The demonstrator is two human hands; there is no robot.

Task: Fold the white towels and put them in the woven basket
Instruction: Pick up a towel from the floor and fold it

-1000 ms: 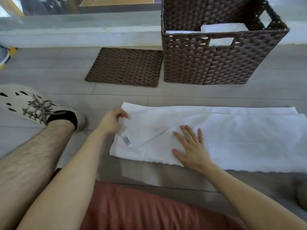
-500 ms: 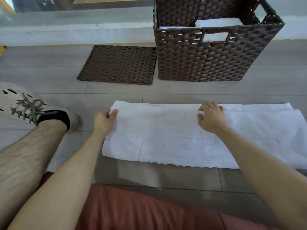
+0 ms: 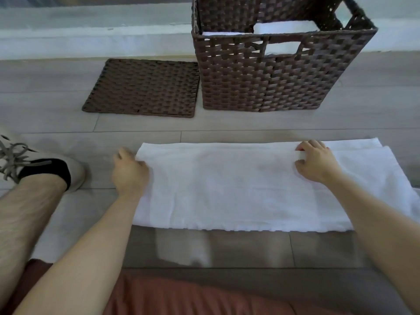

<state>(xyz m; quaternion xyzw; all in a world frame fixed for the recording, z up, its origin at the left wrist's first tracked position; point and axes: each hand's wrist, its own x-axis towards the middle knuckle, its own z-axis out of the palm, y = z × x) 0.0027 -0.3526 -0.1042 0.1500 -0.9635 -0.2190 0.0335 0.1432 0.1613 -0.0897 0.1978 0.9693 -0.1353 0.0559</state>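
On the grey plank floor [image 3: 227,126] at near centre a white cloth towel [image 3: 238,189] lying flat, dark woven square basket [image 3: 272,83] beyond it, folded white towels [image 3: 286,27] inside, flat dark woven panel [image 3: 143,87] just left of the basket, pale laced shoe [image 3: 75,171] at left.

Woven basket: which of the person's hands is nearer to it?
The right hand. It grips the far edge of the towel directly in front of the basket; the left hand, at the towel's left end, sits off toward the flat woven mat.
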